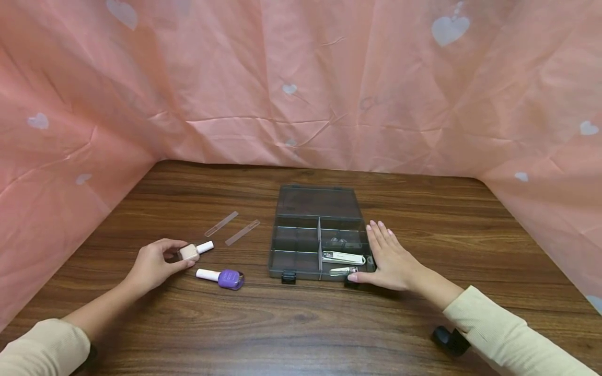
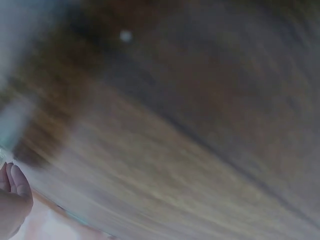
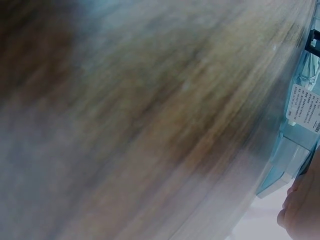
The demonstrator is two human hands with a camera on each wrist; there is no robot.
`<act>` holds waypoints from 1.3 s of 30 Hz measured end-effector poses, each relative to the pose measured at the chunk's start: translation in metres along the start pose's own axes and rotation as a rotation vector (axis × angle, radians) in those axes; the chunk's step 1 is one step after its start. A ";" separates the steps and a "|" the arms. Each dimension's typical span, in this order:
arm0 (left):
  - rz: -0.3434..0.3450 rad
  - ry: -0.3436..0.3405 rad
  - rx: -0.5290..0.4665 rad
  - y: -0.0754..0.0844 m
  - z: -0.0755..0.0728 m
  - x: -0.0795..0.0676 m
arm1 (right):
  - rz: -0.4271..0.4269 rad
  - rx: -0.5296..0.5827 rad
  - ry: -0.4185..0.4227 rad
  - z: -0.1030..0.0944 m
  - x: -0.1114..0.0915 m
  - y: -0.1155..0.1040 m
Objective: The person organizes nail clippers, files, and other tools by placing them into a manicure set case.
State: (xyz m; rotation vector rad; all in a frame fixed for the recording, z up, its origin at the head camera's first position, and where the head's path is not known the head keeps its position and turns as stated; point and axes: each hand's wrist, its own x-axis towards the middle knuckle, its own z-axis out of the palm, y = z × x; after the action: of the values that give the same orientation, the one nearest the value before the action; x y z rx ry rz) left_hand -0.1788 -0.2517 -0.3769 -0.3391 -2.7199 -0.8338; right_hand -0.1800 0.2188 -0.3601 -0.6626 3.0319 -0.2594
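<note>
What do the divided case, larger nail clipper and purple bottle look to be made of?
Divided case: likely smooth, smoke-tinted plastic; its walls look see-through.
Larger nail clipper: probably polished metal, given its bright silvery shine.
Purple bottle: glossy glass or clear plastic; wood shows through its end.

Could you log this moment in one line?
left hand: holds pale polish bottle; right hand: touches divided case; in case: nail clippers; on table: purple polish bottle, two clear strips

1. Creased pink cloth (image 1: 226, 78) spans the frame's top and upper sides.
2. Pale hearts (image 1: 450, 30) dot it, including upper left and right.
3. Brown, grained table (image 1: 423, 209) below; soft sheen (image 1: 305, 350) bottom centre.
</note>
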 end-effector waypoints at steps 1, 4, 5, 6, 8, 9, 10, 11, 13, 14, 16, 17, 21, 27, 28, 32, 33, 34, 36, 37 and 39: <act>-0.009 -0.001 -0.005 0.000 0.000 0.000 | -0.001 -0.002 0.000 0.000 0.000 0.000; -0.030 0.006 -0.013 0.001 -0.001 0.001 | -0.001 -0.001 -0.002 -0.001 0.001 0.000; -0.036 0.008 -0.017 0.001 -0.002 0.002 | -0.001 -0.001 -0.002 -0.001 0.001 0.000; -0.043 0.007 -0.022 0.001 -0.002 0.002 | -0.001 0.000 -0.002 -0.001 0.001 0.000; -0.043 0.008 -0.030 0.002 -0.003 0.004 | -0.002 0.000 0.000 -0.001 0.001 0.000; -0.045 0.007 -0.038 0.003 -0.004 0.004 | -0.003 0.000 0.001 -0.002 0.001 0.000; -0.046 0.009 -0.044 0.004 -0.004 0.005 | -0.003 0.000 0.001 -0.002 0.001 0.000; -0.044 0.010 -0.049 0.004 -0.005 0.006 | -0.003 0.000 0.002 -0.002 0.001 0.000; -0.043 0.014 -0.060 0.006 -0.005 0.008 | -0.001 0.002 0.002 -0.001 0.001 0.000; -0.044 0.016 -0.067 0.006 -0.005 0.010 | 0.000 0.004 0.001 -0.001 0.001 0.000; -0.043 0.023 -0.075 0.007 -0.005 0.012 | 0.000 0.007 -0.001 -0.001 0.001 0.000; -0.040 0.025 -0.082 0.008 -0.005 0.013 | 0.000 0.009 -0.002 -0.001 0.001 0.000; -0.030 0.035 -0.127 0.015 -0.003 0.019 | -0.003 0.011 -0.004 -0.001 0.001 0.000; -0.027 0.014 -0.192 0.035 0.001 0.028 | -0.013 0.008 -0.001 -0.001 0.001 0.001; -0.030 0.005 -0.202 0.037 0.002 0.029 | -0.019 0.006 0.004 -0.001 0.001 0.001; -0.025 -0.026 -0.236 0.048 0.010 0.035 | -0.021 0.004 0.009 0.000 0.001 0.002; -0.021 -0.032 -0.243 0.051 0.012 0.036 | -0.021 0.003 0.009 0.000 0.001 0.002; -0.016 -0.038 -0.252 0.054 0.014 0.037 | -0.021 0.003 0.009 0.001 0.001 0.002; -0.006 -0.045 -0.271 0.059 0.019 0.040 | -0.016 0.004 0.007 0.001 0.001 0.002; -0.002 -0.051 -0.286 0.062 0.021 0.042 | -0.015 0.005 0.008 0.001 0.001 0.002; 0.007 -0.066 -0.316 0.069 0.024 0.045 | -0.014 0.005 0.009 0.001 0.001 0.002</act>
State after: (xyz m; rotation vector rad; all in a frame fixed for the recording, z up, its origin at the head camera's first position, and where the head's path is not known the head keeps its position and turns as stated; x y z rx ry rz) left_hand -0.2050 -0.1758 -0.3464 -0.4468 -2.6401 -1.2748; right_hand -0.1817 0.2204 -0.3614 -0.6848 3.0350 -0.2706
